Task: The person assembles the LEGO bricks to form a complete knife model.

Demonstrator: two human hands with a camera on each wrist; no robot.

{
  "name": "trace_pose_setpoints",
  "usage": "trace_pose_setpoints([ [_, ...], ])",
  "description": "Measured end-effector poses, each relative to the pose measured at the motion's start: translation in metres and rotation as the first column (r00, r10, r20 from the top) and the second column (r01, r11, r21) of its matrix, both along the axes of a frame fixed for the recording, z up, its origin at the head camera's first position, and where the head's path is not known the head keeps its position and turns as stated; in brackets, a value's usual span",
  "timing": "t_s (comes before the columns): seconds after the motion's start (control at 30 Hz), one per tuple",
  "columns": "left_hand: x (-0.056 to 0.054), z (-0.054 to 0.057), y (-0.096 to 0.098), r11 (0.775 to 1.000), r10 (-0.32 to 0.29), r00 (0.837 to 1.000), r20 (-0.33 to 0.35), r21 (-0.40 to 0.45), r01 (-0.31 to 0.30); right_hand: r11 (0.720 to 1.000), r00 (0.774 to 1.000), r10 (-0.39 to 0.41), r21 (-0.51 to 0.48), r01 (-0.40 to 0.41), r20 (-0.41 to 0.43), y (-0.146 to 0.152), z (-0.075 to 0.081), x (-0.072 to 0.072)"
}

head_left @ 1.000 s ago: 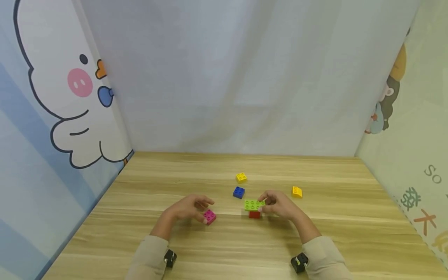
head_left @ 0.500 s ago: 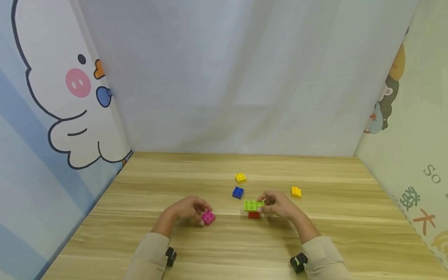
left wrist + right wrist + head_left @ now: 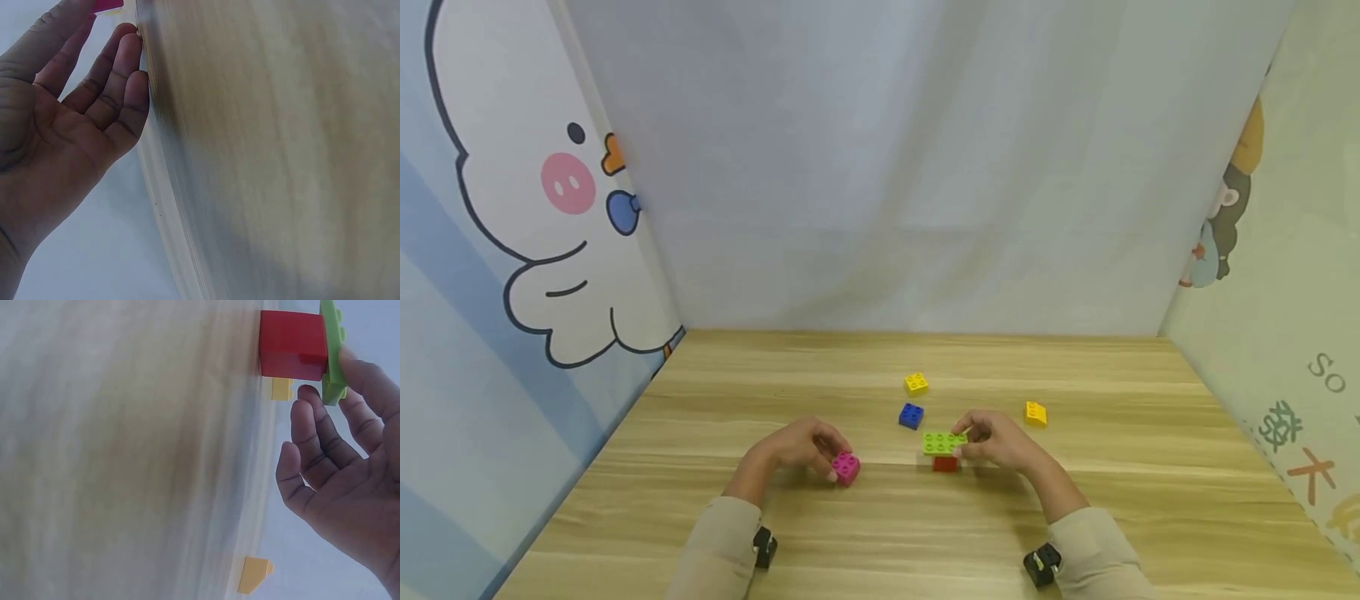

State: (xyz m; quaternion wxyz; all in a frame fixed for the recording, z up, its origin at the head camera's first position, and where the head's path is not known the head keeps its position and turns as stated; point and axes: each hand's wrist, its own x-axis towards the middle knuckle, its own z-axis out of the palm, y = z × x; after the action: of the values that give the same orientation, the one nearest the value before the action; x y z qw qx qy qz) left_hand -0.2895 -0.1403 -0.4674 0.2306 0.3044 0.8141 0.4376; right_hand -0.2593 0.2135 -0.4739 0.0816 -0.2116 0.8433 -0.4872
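Observation:
My left hand [image 3: 801, 446] pinches a small pink toy brick [image 3: 846, 467] between thumb and forefinger. In the left wrist view only a corner of the pink brick [image 3: 107, 5] shows at the top, past the fingertips; the other fingers are loosely bent. My right hand [image 3: 1002, 443] pinches the right end of a flat, light green brick [image 3: 940, 443] with two rows of studs. That green piece sits on top of a red brick [image 3: 945, 464], overhanging it. In the right wrist view the red block [image 3: 292, 344] stands on the table, its green top [image 3: 332, 353] between thumb and forefinger.
A blue brick [image 3: 911, 416] lies beyond and between the hands, with a yellow brick [image 3: 916, 383] behind it. Farther right is a yellow sloped brick [image 3: 1035, 413]. A pale curtain [image 3: 895, 208] hangs behind the wooden table [image 3: 775, 358], with printed panels at both sides.
The left thumb and forefinger have closed in on the pink brick, which has turned slightly and shows more of its side. The right hand and the green and red bricks stay put.

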Motion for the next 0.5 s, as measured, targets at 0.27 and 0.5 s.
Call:
trace_pose_setpoints([
  [0.27,0.0018,0.0077,0.0033,0.997,0.081,0.997,0.010,-0.020,-0.081,1.000,1.000,0.000,0.014,0.000,-0.015,0.0015,0.0003,-0.0010],
  [0.5,0.0026,0.0053,0.0030,0.997,0.078,0.997,0.009,0.017,-0.078,1.000,1.000,0.000,0.012,0.000,-0.010,-0.0009,0.0004,-0.0010],
])
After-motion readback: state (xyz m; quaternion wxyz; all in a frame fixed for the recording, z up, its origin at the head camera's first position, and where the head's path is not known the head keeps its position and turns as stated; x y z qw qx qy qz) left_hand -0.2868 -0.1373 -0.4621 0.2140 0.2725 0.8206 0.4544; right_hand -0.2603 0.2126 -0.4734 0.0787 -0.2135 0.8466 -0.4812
